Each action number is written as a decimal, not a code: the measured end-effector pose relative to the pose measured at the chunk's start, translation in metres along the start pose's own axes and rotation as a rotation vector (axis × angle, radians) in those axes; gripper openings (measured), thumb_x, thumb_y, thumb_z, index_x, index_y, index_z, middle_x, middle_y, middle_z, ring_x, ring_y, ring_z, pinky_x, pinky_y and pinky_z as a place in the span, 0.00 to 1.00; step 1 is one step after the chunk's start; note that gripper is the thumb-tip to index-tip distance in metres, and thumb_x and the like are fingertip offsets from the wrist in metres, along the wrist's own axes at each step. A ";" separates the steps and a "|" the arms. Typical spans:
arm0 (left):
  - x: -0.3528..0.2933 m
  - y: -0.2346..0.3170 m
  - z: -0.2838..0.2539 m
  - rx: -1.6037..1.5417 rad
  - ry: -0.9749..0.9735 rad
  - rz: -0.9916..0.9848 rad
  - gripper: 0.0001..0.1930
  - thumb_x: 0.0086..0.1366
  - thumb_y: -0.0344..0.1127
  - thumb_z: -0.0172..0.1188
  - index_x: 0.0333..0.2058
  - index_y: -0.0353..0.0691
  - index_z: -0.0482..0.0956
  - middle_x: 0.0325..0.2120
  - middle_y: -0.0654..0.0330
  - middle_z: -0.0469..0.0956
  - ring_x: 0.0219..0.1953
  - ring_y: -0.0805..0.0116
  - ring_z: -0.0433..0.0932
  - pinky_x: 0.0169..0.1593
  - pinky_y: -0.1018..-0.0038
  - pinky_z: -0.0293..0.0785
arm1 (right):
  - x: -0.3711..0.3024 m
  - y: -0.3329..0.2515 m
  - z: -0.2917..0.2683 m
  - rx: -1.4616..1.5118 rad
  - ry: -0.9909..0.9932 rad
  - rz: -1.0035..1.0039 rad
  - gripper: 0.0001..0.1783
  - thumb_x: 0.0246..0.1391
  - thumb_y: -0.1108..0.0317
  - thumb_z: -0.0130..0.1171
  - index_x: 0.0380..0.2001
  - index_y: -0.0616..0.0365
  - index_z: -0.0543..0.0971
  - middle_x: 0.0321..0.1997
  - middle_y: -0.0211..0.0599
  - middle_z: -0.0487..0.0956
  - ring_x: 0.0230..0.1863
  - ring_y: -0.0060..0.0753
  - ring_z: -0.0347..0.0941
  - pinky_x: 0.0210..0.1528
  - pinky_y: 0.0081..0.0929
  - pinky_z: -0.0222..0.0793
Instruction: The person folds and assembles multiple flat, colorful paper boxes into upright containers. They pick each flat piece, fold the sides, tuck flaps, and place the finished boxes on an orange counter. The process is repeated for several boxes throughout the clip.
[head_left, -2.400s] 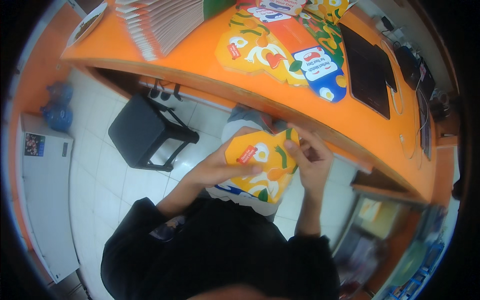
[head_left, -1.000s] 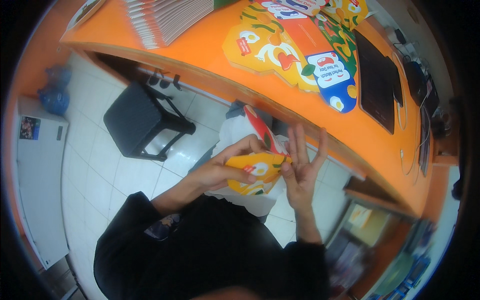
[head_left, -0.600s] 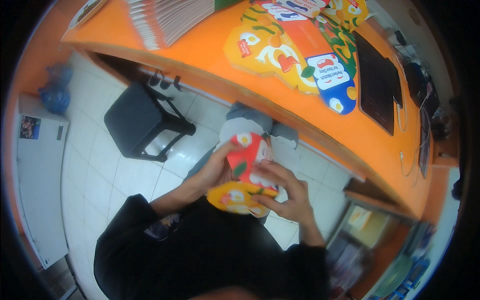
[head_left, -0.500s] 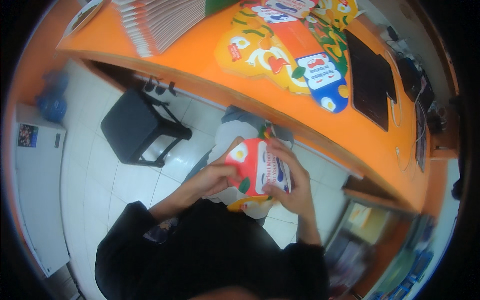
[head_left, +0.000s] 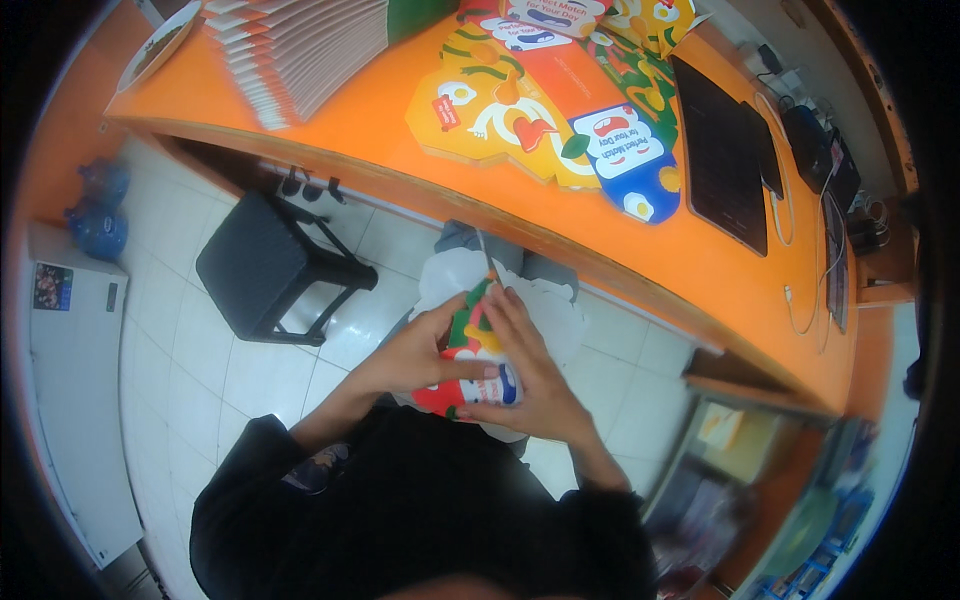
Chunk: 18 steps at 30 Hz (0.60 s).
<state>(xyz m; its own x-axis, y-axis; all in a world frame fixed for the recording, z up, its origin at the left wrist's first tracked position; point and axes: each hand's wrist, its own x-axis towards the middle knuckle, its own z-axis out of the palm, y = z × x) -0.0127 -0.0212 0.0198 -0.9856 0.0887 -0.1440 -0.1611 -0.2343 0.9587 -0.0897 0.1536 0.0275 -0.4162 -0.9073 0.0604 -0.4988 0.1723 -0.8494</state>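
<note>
Your left hand (head_left: 415, 355) comes in from the left side of the grip, its thumb laid across the face of the printed carton (head_left: 482, 389). Your right hand (head_left: 540, 384) clasps the opposite side, fingers stretched forward and almost straight, thumb bent in along the near edge. The carton is held between both hands, above your lap. Beyond the grip runs the orange desk (head_left: 360, 125); off to its left stands a black stool (head_left: 255, 265).
</note>
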 end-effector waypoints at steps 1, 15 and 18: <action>-0.003 0.006 0.000 0.134 -0.031 -0.049 0.26 0.56 0.32 0.66 0.50 0.33 0.65 0.40 0.52 0.78 0.42 0.62 0.78 0.47 0.71 0.73 | -0.001 0.000 -0.008 0.098 0.035 0.016 0.56 0.33 0.54 0.75 0.66 0.48 0.55 0.72 0.44 0.46 0.72 0.48 0.39 0.68 0.45 0.43; 0.007 0.037 0.002 0.529 -0.294 0.131 0.17 0.56 0.33 0.65 0.39 0.35 0.68 0.24 0.50 0.77 0.26 0.57 0.79 0.28 0.71 0.70 | -0.006 -0.014 -0.031 0.133 0.198 0.068 0.40 0.43 0.67 0.70 0.61 0.52 0.64 0.65 0.48 0.62 0.64 0.46 0.60 0.62 0.37 0.59; 0.011 0.036 0.005 0.570 -0.242 0.218 0.17 0.57 0.35 0.64 0.39 0.37 0.66 0.22 0.50 0.76 0.24 0.53 0.78 0.29 0.68 0.70 | -0.008 -0.011 -0.029 0.219 0.214 0.094 0.36 0.44 0.73 0.67 0.58 0.56 0.66 0.61 0.46 0.66 0.62 0.39 0.63 0.62 0.36 0.58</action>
<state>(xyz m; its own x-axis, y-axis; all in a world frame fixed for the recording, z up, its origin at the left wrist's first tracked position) -0.0290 -0.0241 0.0537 -0.9425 0.3280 0.0636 0.1589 0.2726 0.9489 -0.1029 0.1699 0.0516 -0.6150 -0.7858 0.0656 -0.2850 0.1440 -0.9476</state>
